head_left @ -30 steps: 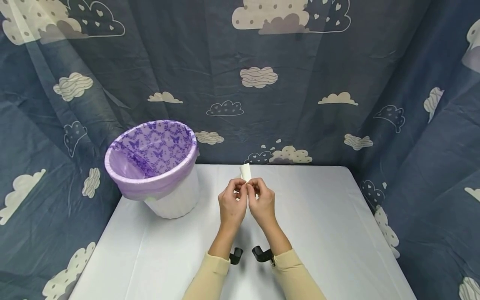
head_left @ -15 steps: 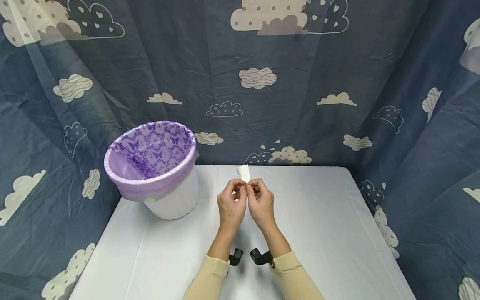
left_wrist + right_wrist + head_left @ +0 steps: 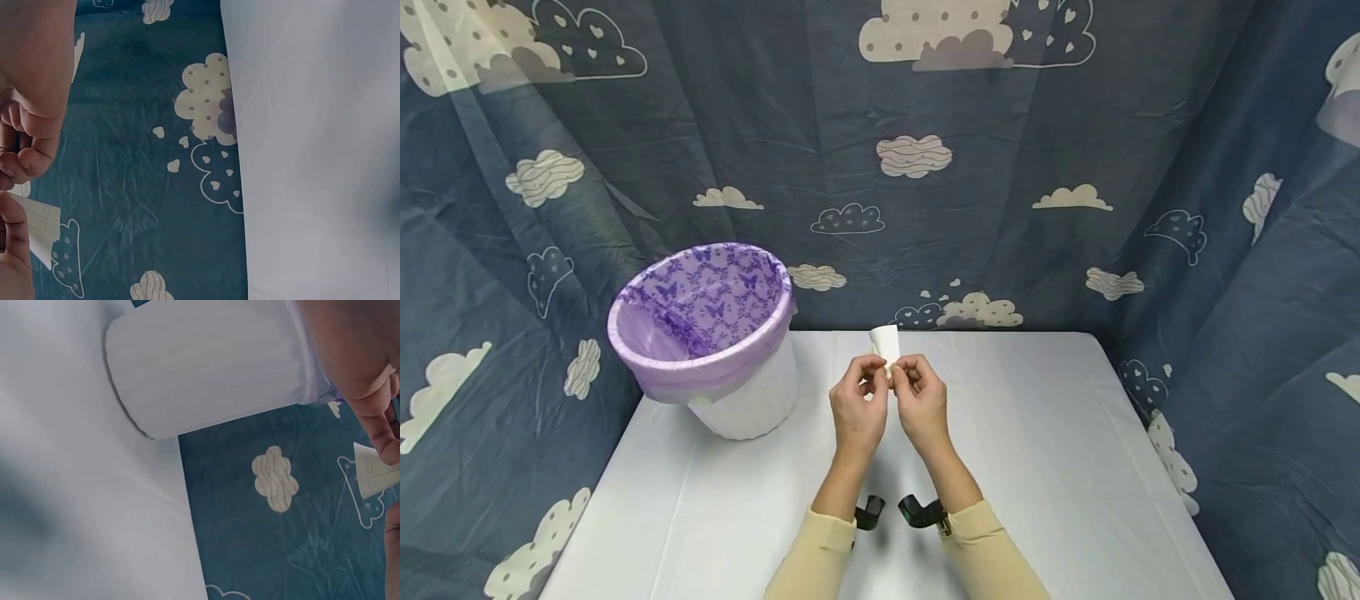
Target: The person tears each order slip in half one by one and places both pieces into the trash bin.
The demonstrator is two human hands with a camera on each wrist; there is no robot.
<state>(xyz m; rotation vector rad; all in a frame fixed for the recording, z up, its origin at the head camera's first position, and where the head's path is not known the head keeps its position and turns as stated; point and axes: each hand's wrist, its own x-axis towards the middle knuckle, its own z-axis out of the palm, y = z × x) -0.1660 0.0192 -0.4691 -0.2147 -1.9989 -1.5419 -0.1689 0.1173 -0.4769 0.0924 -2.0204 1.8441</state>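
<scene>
A small white slip of paper [image 3: 885, 342] stands up from the fingertips of both hands, its upper part curled. Printed lines and small boxes show on the paper [image 3: 44, 226] in the left wrist view. My left hand [image 3: 856, 410] pinches its lower end between thumb and finger. Close beside it, my right hand [image 3: 922, 408] pinches the same lower end from the right. Both hands are raised over the white table [image 3: 1045, 433]. In the right wrist view the paper [image 3: 369, 470] shows between the two hands, which partly hide it.
To the left on the table stands a white bin [image 3: 748, 400] with a purple butterfly-patterned liner [image 3: 715, 300] folded over its rim. A dark blue curtain [image 3: 820, 100] with clouds hangs behind and at both sides. Black wrist cameras [image 3: 919, 512] sit on the forearms.
The fingertips have drawn slightly apart, the left hand shifting a little to the left. The paper's top has moved slightly left and shows more curl. The bin has stayed in place.
</scene>
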